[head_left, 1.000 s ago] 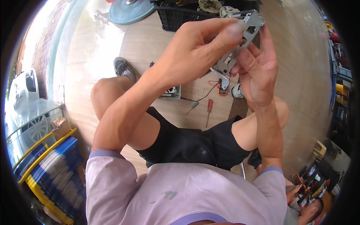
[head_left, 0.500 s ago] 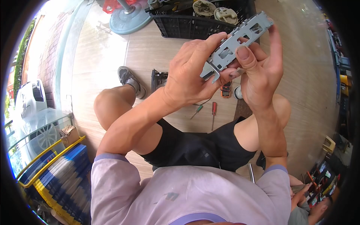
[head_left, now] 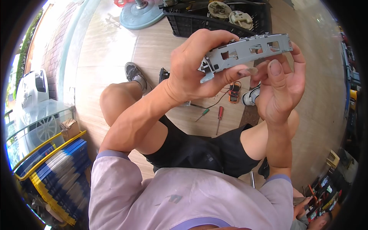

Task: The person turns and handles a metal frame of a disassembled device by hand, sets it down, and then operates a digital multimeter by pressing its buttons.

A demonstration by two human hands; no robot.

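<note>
A grey metal frame (head_left: pixel 245 51) with square cut-outs is held up above the floor, its long edge face towards me. My left hand (head_left: pixel 197 67) grips its left end, thumb along the lower edge and fingers behind the top. At its right end, my right hand (head_left: pixel 281 84) supports it with fingers behind, while the thumb stands up in front. A small bent tab hangs from the frame's left end. Beneath the hands, a green screwdriver (head_left: pixel 203 114), a red screwdriver (head_left: pixel 219 119) and an orange multimeter (head_left: pixel 234 93) with leads lie on the floor.
A black crate (head_left: pixel 184 23) of parts stands ahead, beside a round blue-grey base (head_left: pixel 142 15). A dark device partly shows behind my left wrist. Glass shelving (head_left: pixel 42 119) and a yellow rack of blue packets (head_left: pixel 61 168) are at left. Another person (head_left: pixel 314 222) is at lower right.
The metal frame has turned from a steep slant to nearly level, its edge face now showing. Both hands have turned with it, the right moving slightly right and down.
</note>
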